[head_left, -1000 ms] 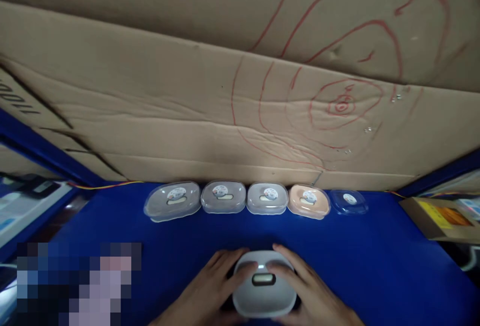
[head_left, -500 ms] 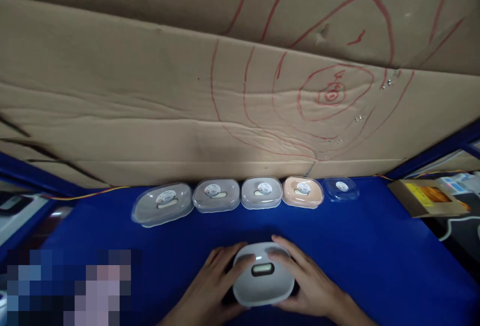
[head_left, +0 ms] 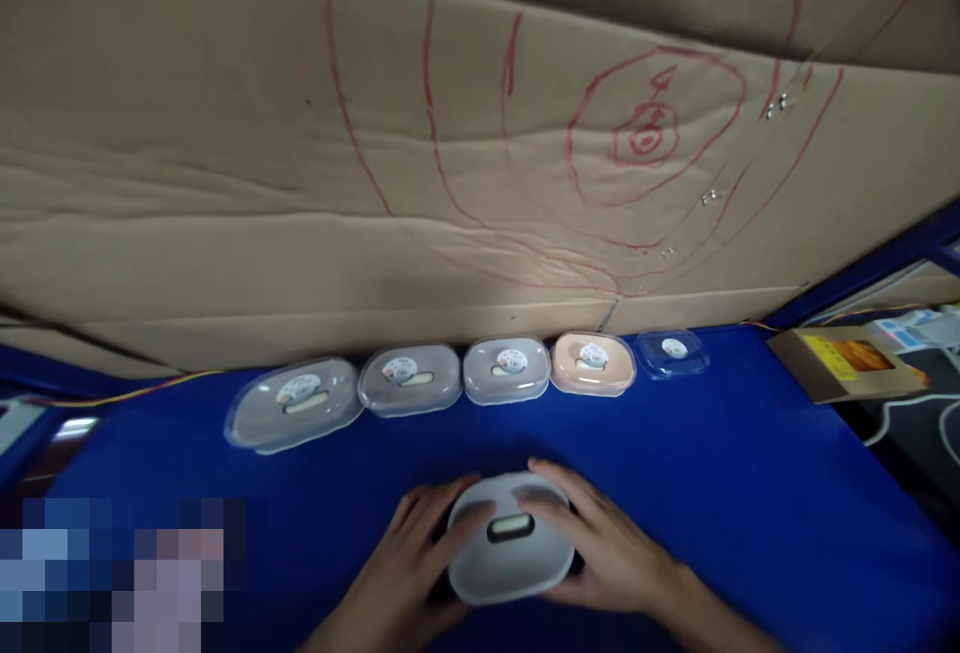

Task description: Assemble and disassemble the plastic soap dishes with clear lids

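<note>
Fingers (head_left: 566, 481) of both hands clamp a pale grey container (head_left: 510, 568) from its two sides, near the lower middle of my view, with the left hand (head_left: 416, 548) on one flank and the right hand (head_left: 615, 548) on the other. I see one digit of each lying across its top, pointing in toward a pale insert (head_left: 511, 527) set in a dark oval recess, and other fingertips at its far rim. Whether its base touches the blue tabletop (head_left: 712, 493) I can't really tell, because the hands hide that edge. Farther off, well apart from my hold, a row stands near the cardboard wall (head_left: 225, 273): three grey containers (head_left: 507, 383) under clear plastic, then a peach container (head_left: 600, 376), then a clear plastic piece (head_left: 671, 369) at the right end, each bearing a round label. Off to the right I have a cardboard box (head_left: 825, 358) with yellow on its top. A thin yellow wire (head_left: 157, 386) runs along the foot of the wall at left, and red rings (head_left: 647, 138) are drawn on the cardboard.
</note>
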### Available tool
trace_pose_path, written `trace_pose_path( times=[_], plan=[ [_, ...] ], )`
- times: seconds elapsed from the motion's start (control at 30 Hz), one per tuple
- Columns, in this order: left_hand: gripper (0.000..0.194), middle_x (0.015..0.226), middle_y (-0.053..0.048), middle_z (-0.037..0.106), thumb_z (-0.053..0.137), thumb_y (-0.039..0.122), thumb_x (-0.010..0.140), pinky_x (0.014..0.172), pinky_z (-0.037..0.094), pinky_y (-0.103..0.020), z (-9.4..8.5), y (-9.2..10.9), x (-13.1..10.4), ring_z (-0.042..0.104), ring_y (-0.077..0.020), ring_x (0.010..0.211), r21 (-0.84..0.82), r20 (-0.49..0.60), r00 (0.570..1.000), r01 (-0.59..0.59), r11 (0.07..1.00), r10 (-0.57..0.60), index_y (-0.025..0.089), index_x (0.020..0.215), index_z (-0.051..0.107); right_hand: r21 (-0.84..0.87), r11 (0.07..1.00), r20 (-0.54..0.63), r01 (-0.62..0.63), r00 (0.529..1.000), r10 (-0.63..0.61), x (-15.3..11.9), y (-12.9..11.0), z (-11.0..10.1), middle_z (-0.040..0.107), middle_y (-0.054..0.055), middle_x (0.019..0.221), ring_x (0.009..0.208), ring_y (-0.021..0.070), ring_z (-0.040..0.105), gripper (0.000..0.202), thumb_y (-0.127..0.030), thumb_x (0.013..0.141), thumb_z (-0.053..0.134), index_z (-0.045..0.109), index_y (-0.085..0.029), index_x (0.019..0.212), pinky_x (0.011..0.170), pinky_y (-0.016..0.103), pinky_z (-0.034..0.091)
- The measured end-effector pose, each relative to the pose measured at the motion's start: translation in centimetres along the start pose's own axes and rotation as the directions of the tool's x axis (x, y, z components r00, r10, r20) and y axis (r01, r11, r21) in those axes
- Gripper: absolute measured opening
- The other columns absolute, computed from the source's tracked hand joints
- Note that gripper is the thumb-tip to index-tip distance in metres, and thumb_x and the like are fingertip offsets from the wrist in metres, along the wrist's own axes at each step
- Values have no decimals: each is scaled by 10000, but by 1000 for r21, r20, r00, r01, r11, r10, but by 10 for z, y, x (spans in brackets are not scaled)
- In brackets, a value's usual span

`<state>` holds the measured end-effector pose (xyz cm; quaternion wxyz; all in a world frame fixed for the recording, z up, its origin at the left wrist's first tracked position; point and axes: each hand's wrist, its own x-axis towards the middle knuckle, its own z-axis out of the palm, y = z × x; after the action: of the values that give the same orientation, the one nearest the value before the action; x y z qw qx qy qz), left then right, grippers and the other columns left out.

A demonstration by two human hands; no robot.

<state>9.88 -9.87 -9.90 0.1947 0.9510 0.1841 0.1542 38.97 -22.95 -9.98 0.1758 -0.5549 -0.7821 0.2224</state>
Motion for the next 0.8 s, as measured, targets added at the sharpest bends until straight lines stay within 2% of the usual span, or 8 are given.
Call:
trace_pose_path(
  times=[0.17,0.37,0.5,0.63,0.8],
  plan=[
    [1086,1636,-140,509,813,-11,639,1090,564,-490,-1,2,-2,580,-362,1366,-8,13,1000,14,1000,-14,320,1616,470,20,1000,13,-11,1000,11,0,-3,1,363,212,1757,1610,377,404,886,-443,887,874,475,-238,1651,1282,493,433],
    [989,1652,-140,492,883,132,787,1132,539,-532,-6,8,3,565,-363,1411,-15,37,998,43,999,-42,341,1641,431,61,998,4,-23,1000,23,3,-3,2,310,224,1776,1642,388,334,964,-407,851,910,431,-238,1672,1296,536,399],
    [995,1624,-136,525,893,186,812,1143,529,-509,-5,5,2,565,-351,1416,-44,34,998,47,998,-46,340,1660,396,101,992,0,-70,998,70,2,-3,4,276,209,1793,1650,371,321,981,-408,857,909,406,-248,1684,1296,521,406],
    [1118,1593,-139,551,887,102,700,1101,552,-489,-1,3,-3,588,-364,1365,-47,52,996,75,996,-73,337,1669,381,99,991,60,-92,994,86,0,-5,1,339,184,1775,1609,360,411,896,-413,889,884,458,-266,1663,1286,471,434],
    [1112,1585,-147,540,825,37,668,1105,528,-500,-5,5,-1,579,-364,1353,-68,67,995,79,995,-75,315,1654,392,77,995,39,-58,998,55,1,-10,-5,366,185,1762,1609,357,412,816,-403,934,839,484,-240,1651,1300,470,420]
  ],
)
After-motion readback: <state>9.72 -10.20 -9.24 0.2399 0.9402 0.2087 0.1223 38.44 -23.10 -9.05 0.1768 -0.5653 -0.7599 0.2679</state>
